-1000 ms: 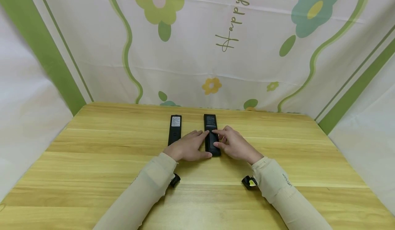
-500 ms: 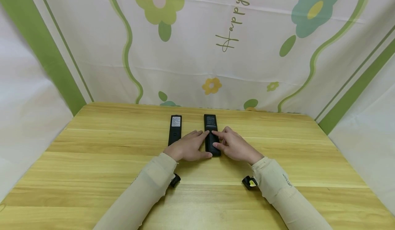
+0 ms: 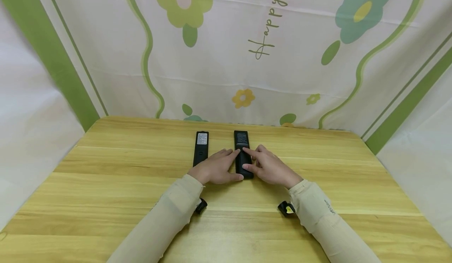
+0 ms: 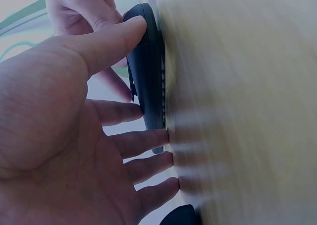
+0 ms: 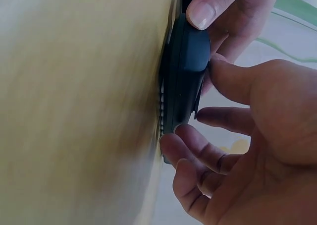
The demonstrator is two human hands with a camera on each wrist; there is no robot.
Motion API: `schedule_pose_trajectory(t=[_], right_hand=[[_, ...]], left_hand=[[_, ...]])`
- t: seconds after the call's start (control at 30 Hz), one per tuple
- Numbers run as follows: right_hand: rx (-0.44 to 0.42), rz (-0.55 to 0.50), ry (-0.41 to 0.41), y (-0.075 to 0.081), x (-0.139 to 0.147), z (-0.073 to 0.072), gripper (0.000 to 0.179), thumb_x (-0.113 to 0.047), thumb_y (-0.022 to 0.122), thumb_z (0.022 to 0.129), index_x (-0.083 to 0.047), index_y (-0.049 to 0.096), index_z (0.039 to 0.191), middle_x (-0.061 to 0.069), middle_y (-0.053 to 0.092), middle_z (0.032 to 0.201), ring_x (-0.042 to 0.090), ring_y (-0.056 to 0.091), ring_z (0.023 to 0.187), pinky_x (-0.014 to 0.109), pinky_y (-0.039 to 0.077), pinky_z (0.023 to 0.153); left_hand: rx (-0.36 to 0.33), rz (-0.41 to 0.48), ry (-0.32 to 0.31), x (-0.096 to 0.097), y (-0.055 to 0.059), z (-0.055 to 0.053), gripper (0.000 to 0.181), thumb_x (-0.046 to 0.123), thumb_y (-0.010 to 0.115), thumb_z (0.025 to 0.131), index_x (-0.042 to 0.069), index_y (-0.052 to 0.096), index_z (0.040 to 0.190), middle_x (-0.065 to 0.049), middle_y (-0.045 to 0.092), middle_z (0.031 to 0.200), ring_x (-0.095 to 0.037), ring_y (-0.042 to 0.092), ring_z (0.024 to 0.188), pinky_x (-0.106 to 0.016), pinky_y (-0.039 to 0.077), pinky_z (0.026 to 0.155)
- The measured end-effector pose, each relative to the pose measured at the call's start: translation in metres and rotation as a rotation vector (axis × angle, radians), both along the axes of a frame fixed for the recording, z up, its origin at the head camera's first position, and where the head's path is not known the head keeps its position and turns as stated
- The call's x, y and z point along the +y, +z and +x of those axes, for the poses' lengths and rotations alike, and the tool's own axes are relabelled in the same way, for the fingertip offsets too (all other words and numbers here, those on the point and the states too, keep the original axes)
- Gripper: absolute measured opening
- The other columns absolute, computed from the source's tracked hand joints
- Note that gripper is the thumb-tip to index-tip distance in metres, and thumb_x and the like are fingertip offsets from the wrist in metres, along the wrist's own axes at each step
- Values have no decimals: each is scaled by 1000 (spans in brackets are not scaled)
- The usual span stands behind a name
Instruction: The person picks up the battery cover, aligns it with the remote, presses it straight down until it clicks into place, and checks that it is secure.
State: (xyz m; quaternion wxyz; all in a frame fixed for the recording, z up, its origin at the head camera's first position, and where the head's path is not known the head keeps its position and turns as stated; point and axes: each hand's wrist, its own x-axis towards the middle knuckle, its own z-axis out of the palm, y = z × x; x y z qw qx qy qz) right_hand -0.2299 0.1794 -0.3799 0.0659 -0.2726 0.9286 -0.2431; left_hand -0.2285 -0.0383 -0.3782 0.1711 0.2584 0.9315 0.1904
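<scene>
A black remote control [image 3: 241,138] lies face down on the table in the head view, its printed label at the far end. Its battery cover [image 5: 199,96] stands slightly raised along one edge in the right wrist view. My left hand [image 3: 217,168] holds the remote with the thumb on its near end and the index finger against its side; the other fingertips touch the tabletop. With thumb and index finger, my right hand [image 3: 270,168] pinches the cover at its two ends. That hand's other fingers lie curled beside the remote. The inside of the battery compartment is hidden.
A second black remote control [image 3: 201,148] with a white label lies left of the hands, its near end behind the left hand. The wooden table [image 3: 106,169] meets a flower-patterned cloth [image 3: 208,67] at the back. Black wrist devices [image 3: 285,208] hang by both sleeves.
The right thumb and index finger have spread very slightly along the battery cover. The head view has shifted a little. The left hand and both remotes otherwise keep their places.
</scene>
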Motion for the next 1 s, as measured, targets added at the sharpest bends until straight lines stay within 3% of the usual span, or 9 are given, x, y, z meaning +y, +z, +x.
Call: schedule_pose_trajectory(t=[0.33, 1.0], right_hand=[[14, -1, -18, 0, -1, 0, 62, -29, 68, 100, -5, 47, 152, 9, 54, 99, 14, 48, 71, 30, 44, 62], [66, 101, 4, 2, -3, 2, 57, -33, 63, 102, -6, 48, 151, 3, 49, 88, 16, 40, 64, 28, 37, 57]], left_hand=[[5, -2, 6, 1, 0, 1, 86, 54, 61, 98, 15, 20, 164, -15, 26, 165, -35, 19, 153, -53, 24, 120], [-17, -6, 15, 1, 2, 1, 87, 54, 61, 99, 16, 18, 164, -15, 23, 166, -34, 17, 153, -53, 23, 120]])
